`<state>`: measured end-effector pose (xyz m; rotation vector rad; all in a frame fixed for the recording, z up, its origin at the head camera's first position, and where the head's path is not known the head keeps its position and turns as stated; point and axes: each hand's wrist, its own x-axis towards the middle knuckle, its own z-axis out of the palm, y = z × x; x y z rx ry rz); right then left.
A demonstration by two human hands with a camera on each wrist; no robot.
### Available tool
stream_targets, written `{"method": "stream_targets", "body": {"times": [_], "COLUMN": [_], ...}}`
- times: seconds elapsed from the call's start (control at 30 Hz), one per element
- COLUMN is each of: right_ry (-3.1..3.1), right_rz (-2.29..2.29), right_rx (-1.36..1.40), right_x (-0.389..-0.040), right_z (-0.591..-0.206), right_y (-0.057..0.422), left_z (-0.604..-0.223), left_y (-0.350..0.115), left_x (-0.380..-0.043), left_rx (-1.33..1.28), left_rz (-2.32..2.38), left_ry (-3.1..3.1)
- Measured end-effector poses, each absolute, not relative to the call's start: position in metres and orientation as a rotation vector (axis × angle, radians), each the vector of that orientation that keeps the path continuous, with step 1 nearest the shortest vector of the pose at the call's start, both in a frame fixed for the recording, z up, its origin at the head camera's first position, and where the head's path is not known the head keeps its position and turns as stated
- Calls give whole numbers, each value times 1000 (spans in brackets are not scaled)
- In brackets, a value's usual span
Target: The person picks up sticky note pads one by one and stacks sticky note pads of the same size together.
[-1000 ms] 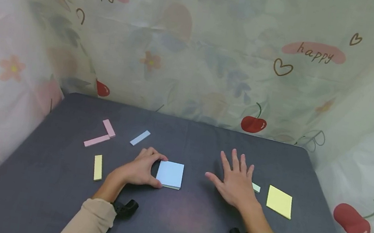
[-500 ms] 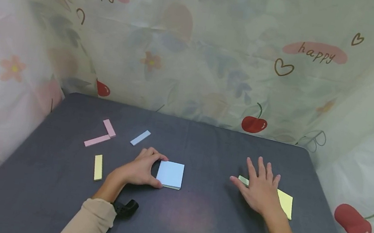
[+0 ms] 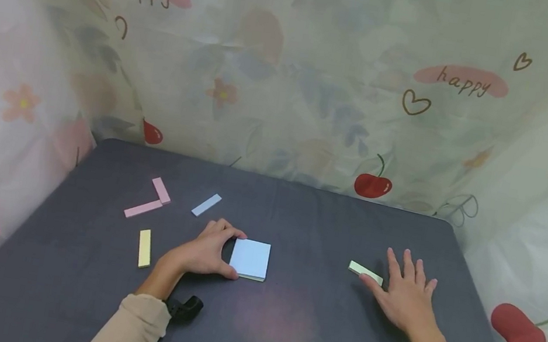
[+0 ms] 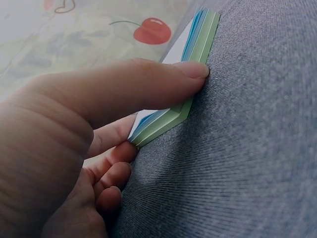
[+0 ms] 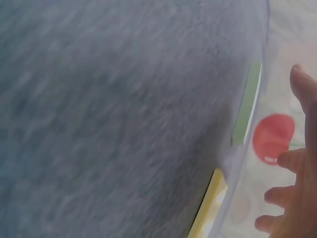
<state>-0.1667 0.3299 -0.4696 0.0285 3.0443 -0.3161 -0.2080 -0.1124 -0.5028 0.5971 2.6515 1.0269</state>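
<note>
My left hand (image 3: pixel 206 249) holds a stack of square sticky notes (image 3: pixel 250 259) by its left side, thumb at the near corner and fingers at the far one. Pale blue notes lie on top; the left wrist view shows green notes (image 4: pixel 203 44) beneath the blue layers. Over the table's right side, my right hand (image 3: pixel 409 300) is spread with nothing in it. Its thumb overlaps one end of a pale green strip pad (image 3: pixel 358 268). A yellow sticky-note pad (image 5: pixel 208 208) shows in the right wrist view below the fingers; the hand hides it in the head view.
Two pink strip pads (image 3: pixel 143 209) meet at the back left. A blue strip pad (image 3: pixel 206 205) lies beyond my left hand, and a yellow strip pad (image 3: pixel 144 248) lies left of it. A printed curtain (image 3: pixel 307 93) surrounds the dark grey table (image 3: pixel 314 330).
My right hand has moved to the right, past the green strip pad and over the yellow pad. The left hand has stayed on the blue and green stack.
</note>
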Motion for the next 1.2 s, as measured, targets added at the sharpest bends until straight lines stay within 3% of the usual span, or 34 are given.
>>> {"method": "stream_targets", "body": {"times": [0.33,0.7,1.2], "right_ry": [3030,3001,2910], "right_rz": [-351,-543,-529], "right_rx": [67,-104,-154], "right_x": [-160,-162,-158], "right_z": [-474,-482,-477], "right_y": [360,399,407], "left_z": [-503,-502,-502], "left_y": [-112,-112,-112], "left_x": [-208,-208,-208], "left_rx": [591,601,595], "left_rz": [1014,1031,1012], "left_ry": [2658,2647,2651]}}
